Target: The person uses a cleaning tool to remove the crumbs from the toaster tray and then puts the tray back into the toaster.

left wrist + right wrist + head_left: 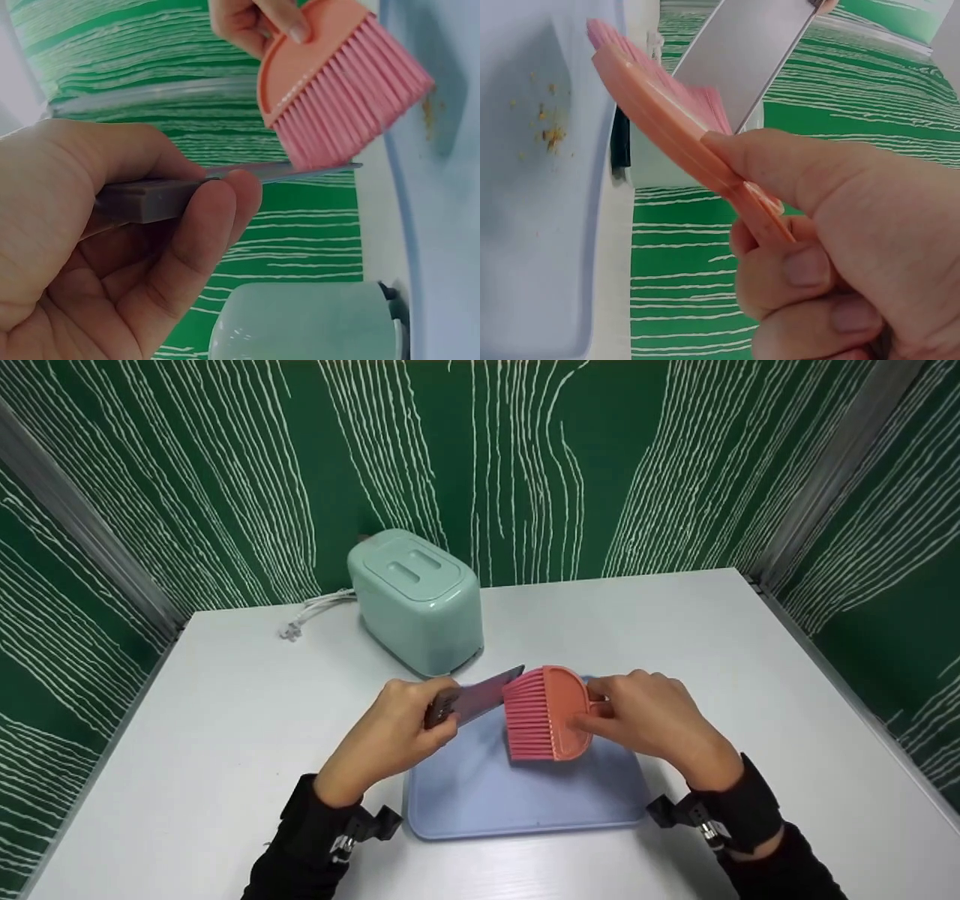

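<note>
Held up over a blue tray (480,802) is a flat metal scraper (484,697) with a dark handle, which my left hand (405,727) grips between thumb and fingers. My right hand (656,716) holds a small orange hand brush (568,714) by its short handle, thumb along its back. The pink bristles (352,94) meet the scraper's blade near its far end, as the left wrist view shows. Brown crumbs (553,136) lie scattered on the tray below, seen in the right wrist view.
Behind the tray stands a mint-green toaster (420,600), its white cord and plug (291,630) lying to the left. The white table (240,720) is bounded at the back and sides by green walls (540,472) with white lines.
</note>
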Action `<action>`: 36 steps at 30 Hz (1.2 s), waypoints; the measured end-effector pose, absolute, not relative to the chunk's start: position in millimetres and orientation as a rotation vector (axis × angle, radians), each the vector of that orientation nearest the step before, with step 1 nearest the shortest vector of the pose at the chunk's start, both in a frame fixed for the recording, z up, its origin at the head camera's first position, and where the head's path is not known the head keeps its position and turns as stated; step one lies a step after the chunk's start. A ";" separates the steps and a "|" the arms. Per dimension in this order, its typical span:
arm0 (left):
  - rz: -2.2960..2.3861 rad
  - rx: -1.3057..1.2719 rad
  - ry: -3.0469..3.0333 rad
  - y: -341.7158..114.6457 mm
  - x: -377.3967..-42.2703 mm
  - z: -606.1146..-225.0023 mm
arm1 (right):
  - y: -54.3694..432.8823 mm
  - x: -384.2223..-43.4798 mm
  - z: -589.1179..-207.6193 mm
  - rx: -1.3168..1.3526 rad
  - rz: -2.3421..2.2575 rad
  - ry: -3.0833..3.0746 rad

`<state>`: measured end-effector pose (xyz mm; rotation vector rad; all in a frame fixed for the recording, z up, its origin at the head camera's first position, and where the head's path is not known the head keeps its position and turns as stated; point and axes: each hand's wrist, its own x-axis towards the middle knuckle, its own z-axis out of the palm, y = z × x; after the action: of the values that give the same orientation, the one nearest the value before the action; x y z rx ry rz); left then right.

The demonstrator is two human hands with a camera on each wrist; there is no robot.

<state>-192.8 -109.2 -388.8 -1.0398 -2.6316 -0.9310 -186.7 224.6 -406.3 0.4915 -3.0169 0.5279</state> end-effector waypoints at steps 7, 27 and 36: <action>-0.943 -1.046 -2.621 -109.0 -190.3 -386.1 | 230.3 -190.3 -410.1 0.420 0.483 -3.083; -0.914 -1.006 -2.577 -111.3 -191.7 -386.5 | 243.9 -189.9 -400.5 0.364 0.497 -3.109; -1.031 -0.984 -2.627 -113.1 -194.2 -384.3 | 256.4 -192.4 -396.6 0.309 0.586 -3.104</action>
<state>-194.2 -113.1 -384.3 -0.9845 -2.6273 -1.0313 -192.4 256.4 -396.6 0.3087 -3.1043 0.5858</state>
